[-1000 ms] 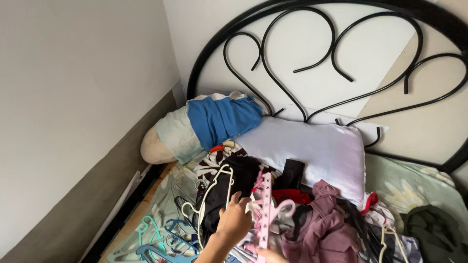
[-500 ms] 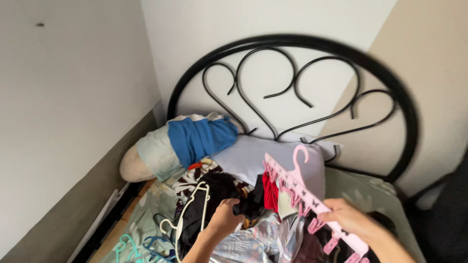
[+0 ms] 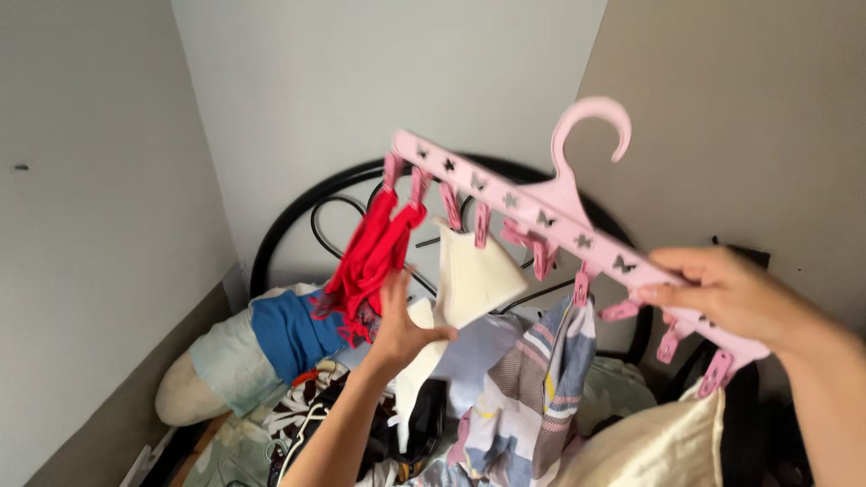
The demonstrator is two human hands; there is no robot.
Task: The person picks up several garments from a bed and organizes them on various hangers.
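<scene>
Two pale walls (image 3: pixel 379 99) meet in a corner behind the bed and fill most of the view, with bare space above and to the left of everything held up. Below them the black metal headboard (image 3: pixel 298 212) curves up from the left; only its upper arc and one inner curl show, the rest is covered by laundry. At the lower left lies a bolster (image 3: pixel 203 374) wrapped partly in a blue cloth (image 3: pixel 284 329), close against the left wall, and a heap of clothes (image 3: pixel 361 433) spreads along the bottom edge.

The pink clip hanger (image 3: pixel 541 212) is raised in the air in front of the corner, tilted so its left end stands highest and its right end runs down toward the right edge (the hook points up, free of the wall). The right hand (image 3: pixel 731 293) is closed around the bar near its lower end, fingers wrapped over the top. From the clips hang a red garment (image 3: pixel 374 257) at the left end, a cream piece (image 3: pixel 474 275) next to it, a striped cloth (image 3: pixel 555 374) further along and a cream satin cloth (image 3: pixel 649 446) at the low end, which reaches the bottom border.

The left hand (image 3: pixel 401 325) is spread, fingers up, its palm against the underside of the cream piece and just beside the red garment, gripping neither that I can see.
</scene>
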